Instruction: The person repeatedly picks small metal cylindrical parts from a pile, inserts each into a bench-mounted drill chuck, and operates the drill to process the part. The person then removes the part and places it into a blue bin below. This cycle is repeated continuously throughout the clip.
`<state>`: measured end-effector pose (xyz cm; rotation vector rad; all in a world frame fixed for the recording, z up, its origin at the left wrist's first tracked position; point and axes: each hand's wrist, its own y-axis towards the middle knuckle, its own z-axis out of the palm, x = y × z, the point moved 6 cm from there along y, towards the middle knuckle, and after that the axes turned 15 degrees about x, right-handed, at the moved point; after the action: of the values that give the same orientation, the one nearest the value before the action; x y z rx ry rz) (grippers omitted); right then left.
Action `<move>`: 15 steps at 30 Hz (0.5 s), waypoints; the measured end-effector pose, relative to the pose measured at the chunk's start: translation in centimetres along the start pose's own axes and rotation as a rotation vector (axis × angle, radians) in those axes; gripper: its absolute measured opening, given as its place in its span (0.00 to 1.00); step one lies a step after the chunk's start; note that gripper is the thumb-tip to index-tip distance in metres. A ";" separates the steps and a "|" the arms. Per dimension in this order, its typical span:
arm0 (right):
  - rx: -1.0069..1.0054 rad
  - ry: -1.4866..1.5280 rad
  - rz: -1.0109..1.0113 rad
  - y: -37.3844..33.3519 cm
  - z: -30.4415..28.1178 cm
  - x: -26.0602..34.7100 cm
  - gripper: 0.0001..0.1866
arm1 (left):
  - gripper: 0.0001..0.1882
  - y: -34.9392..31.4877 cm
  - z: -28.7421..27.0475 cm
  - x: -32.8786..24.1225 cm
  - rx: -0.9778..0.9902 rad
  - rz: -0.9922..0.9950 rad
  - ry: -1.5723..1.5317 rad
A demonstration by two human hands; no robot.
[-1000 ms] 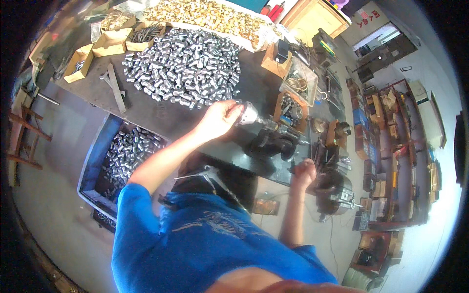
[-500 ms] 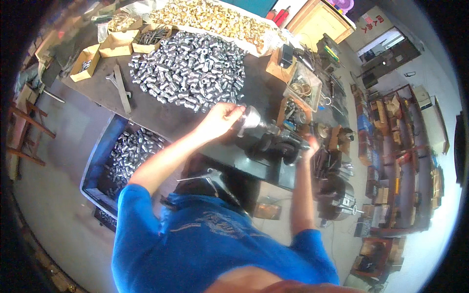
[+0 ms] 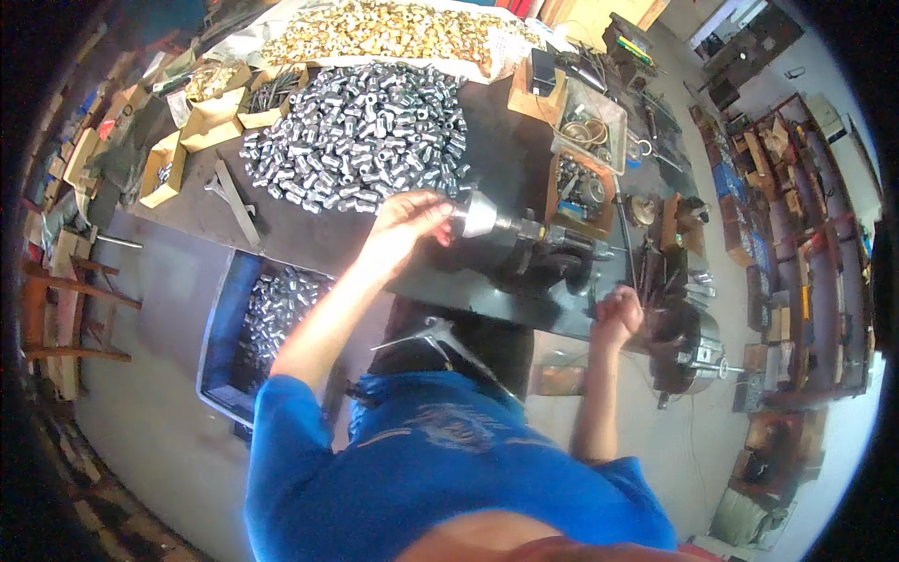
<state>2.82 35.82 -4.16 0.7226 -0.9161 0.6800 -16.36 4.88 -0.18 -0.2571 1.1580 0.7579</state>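
Observation:
My left hand (image 3: pixel 408 228) is at the left end of a small bench machine, its thumb and fingers pinched close to the round silver chuck (image 3: pixel 476 215). Whatever lies between those fingertips is too small to make out. From the chuck a metal spindle (image 3: pixel 538 231) runs to the right, above the machine's dark body. My right hand (image 3: pixel 619 317) is curled closed in front of the machine's right end; what it may grip is hidden by the fingers. Just beyond my left hand, a big heap of silver metal fittings (image 3: pixel 361 136) covers the bench top.
Brass-coloured parts (image 3: pixel 393 37) lie on a white sheet at the back. Small cardboard boxes (image 3: pixel 213 120) and a wrench (image 3: pixel 234 201) are on the left. A blue crate (image 3: pixel 215 347) of fittings stands below the bench edge. A motor-like grey unit (image 3: pixel 688 347) is at the right.
My right hand has moved back from the spindle's right end, toward me. My left hand stays by the chuck, with its fingers now lower on its left end. The whole view has shifted slightly.

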 end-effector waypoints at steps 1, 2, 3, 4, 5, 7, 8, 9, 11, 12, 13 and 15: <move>-0.029 0.004 0.040 0.3 -1.4 -1.9 0.13 | 0.08 0.0 -0.2 0.2 -0.015 0.018 -0.030; 0.004 -0.010 0.058 1.3 -3.4 -4.2 0.15 | 0.08 -0.1 -0.4 0.2 0.015 0.034 -0.076; -0.092 0.027 0.078 1.9 -2.9 -5.1 0.13 | 0.08 -0.4 -0.5 0.2 0.015 0.056 -0.142; -0.177 -0.025 0.152 2.5 -2.5 -5.5 0.12 | 0.08 -0.9 -0.5 0.0 0.012 0.080 -0.206; -0.258 -0.077 0.231 3.0 -2.0 -5.7 0.10 | 0.08 -1.5 -0.7 -0.1 0.005 0.105 -0.268; -0.301 -0.158 0.159 3.6 -1.3 -5.2 0.08 | 0.09 -2.6 -0.4 -0.7 0.015 0.157 -0.380; -0.299 -0.165 0.140 3.8 -1.7 -5.2 0.08 | 0.10 -3.1 0.1 -1.2 0.049 0.184 -0.410; -0.299 -0.173 0.121 3.9 -2.0 -5.2 0.08 | 0.12 -3.5 0.5 -1.6 0.084 0.210 -0.441; -0.334 -0.200 0.163 3.3 -2.4 -5.1 0.08 | 0.14 -4.3 0.9 -1.8 0.099 0.233 -0.442; -0.259 -0.107 0.153 3.3 -2.1 -5.4 0.07 | 0.14 -4.8 1.2 -2.4 0.105 0.247 -0.439; -0.277 -0.115 0.191 3.1 -1.4 -4.8 0.07 | 0.15 -5.0 1.7 -2.8 0.117 0.264 -0.437; -0.244 -0.125 0.186 2.8 -1.9 -5.3 0.08 | 0.19 -5.6 2.1 -3.5 0.125 0.279 -0.360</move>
<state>-0.84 37.80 -8.84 0.4701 -1.1695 0.6769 -11.81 0.54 2.69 0.1458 0.9013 0.9285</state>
